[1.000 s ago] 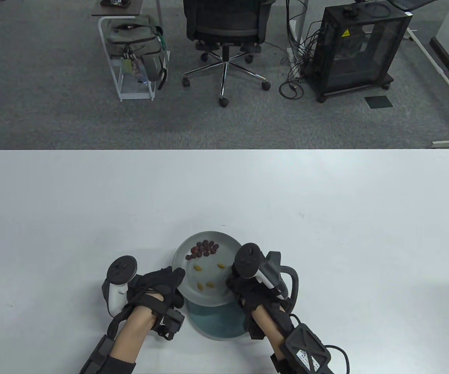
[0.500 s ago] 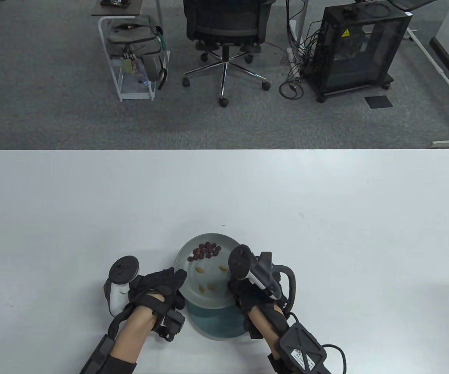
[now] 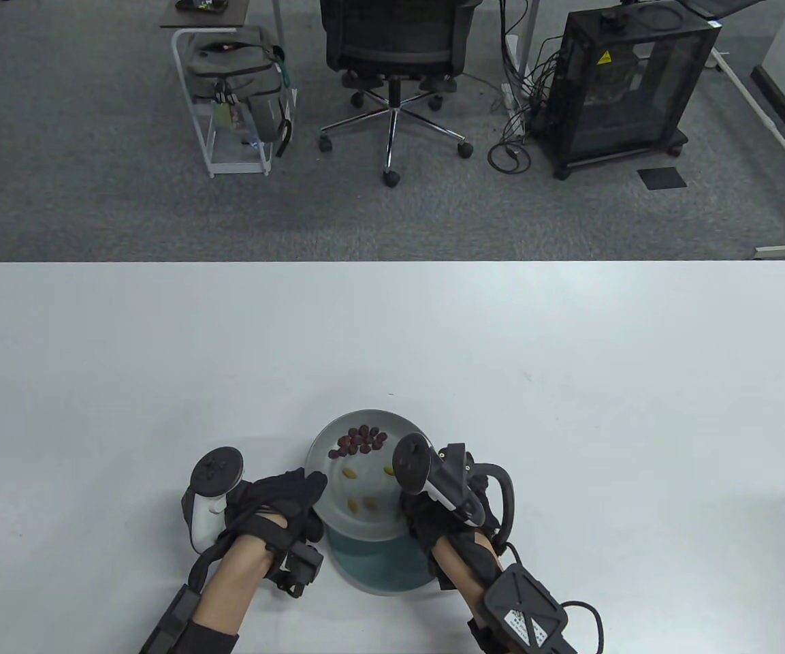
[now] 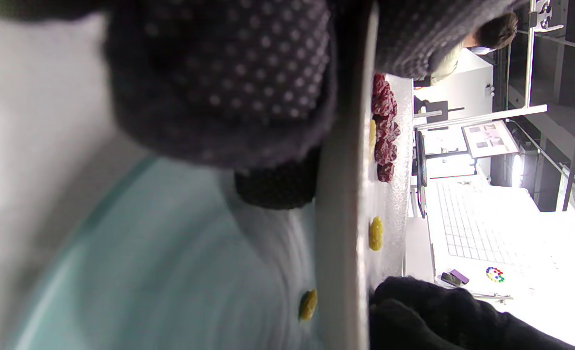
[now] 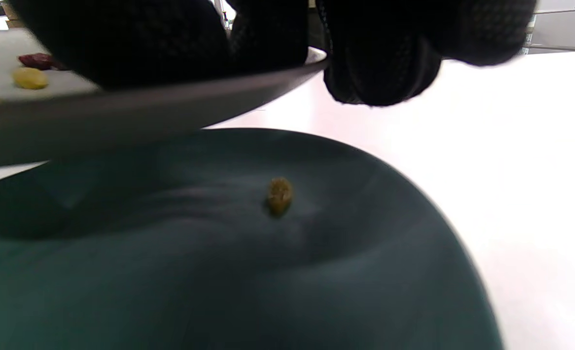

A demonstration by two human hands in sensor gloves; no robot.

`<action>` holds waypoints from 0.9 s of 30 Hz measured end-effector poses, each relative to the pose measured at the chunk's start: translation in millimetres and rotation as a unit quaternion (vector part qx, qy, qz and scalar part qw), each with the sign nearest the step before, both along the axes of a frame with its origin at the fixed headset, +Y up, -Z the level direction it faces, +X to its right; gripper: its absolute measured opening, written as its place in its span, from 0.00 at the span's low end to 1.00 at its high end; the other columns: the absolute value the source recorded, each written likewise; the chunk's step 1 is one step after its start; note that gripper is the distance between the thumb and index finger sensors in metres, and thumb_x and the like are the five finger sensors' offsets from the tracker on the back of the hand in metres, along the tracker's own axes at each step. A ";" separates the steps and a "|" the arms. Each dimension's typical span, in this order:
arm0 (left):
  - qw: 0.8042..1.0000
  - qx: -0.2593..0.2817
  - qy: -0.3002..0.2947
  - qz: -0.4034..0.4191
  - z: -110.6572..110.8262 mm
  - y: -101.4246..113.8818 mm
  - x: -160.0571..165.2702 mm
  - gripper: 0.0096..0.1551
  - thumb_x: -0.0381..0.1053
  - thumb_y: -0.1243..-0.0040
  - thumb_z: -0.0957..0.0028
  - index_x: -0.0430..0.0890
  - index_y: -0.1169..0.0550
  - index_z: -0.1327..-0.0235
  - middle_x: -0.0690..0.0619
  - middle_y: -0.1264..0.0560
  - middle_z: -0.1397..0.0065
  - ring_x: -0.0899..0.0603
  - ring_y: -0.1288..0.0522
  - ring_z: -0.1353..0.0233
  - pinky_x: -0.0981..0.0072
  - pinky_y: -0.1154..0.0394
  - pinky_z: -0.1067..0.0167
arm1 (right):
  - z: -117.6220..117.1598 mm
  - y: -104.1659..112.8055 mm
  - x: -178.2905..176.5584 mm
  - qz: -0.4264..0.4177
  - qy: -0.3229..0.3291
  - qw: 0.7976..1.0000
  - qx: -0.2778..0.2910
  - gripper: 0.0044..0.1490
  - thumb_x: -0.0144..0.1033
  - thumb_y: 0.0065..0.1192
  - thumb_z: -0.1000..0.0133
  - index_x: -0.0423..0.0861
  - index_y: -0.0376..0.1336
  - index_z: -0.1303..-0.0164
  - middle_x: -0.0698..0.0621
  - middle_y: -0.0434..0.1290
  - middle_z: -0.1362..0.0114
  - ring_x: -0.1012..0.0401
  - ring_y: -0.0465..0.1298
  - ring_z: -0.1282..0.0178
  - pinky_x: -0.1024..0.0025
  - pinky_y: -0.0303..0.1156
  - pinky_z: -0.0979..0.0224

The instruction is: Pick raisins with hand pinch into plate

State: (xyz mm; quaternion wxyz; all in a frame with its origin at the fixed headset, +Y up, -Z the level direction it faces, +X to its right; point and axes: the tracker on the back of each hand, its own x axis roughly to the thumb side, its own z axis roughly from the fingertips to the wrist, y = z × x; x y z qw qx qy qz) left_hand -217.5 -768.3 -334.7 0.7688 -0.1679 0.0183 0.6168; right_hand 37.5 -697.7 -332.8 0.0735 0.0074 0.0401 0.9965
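A grey plate point(image 3: 365, 414) carries a cluster of dark red raisins point(image 3: 361, 440) and several yellow raisins point(image 3: 363, 504). It hangs tilted over a teal plate point(image 3: 378, 569) on the table. My left hand point(image 3: 307, 492) grips the grey plate's left rim, thumb on top. My right hand point(image 3: 414, 507) grips its right rim, partly hidden under the tracker. In the left wrist view the grey plate's rim point(image 4: 340, 218) runs edge-on between my fingers point(image 4: 229, 82). In the right wrist view one yellow raisin point(image 5: 280, 195) lies on the teal plate point(image 5: 268, 282), below the grey plate point(image 5: 122, 121).
The white table point(image 3: 569, 354) stretches wide to the left, right and far side of the plates. An office chair point(image 3: 392, 61), a cart with a bag point(image 3: 235, 88) and a black cabinet point(image 3: 623, 82) stand on the floor beyond the far edge.
My right hand and its tracker have shifted left over the grey plate's right rim. The grey plate has moved slightly. My left hand has stayed in place.
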 end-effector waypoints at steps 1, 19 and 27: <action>1.000 0.000 0.001 -0.001 0.0 0.0 0.0 0.28 0.51 0.38 0.47 0.27 0.21 0.50 0.39 0.08 0.59 0.46 0.13 0.77 0.57 0.20 0.76 | -0.7 -0.6 1.0 -0.002 0.000 1.000 0.000 0.32 0.49 0.79 0.53 0.41 0.73 0.46 0.32 0.73 0.29 0.43 0.77 0.42 0.56 0.77 0.47; 0.999 -0.002 0.033 -0.003 -1.8 0.6 -10.0 0.28 0.51 0.38 0.46 0.27 0.22 0.50 0.40 0.08 0.59 0.46 0.13 0.76 0.58 0.20 0.76 | 5.1 21.4 20.5 -0.094 0.002 0.995 0.037 0.33 0.49 0.79 0.53 0.40 0.72 0.47 0.34 0.73 0.28 0.43 0.77 0.41 0.57 0.77 0.47; 0.998 0.001 0.055 -0.009 -4.4 -0.5 -20.0 0.28 0.51 0.38 0.46 0.27 0.21 0.50 0.40 0.08 0.59 0.46 0.12 0.77 0.58 0.20 0.76 | 7.0 30.0 25.1 -0.105 0.001 0.993 0.049 0.33 0.50 0.78 0.53 0.39 0.72 0.47 0.37 0.75 0.32 0.46 0.78 0.45 0.58 0.77 0.48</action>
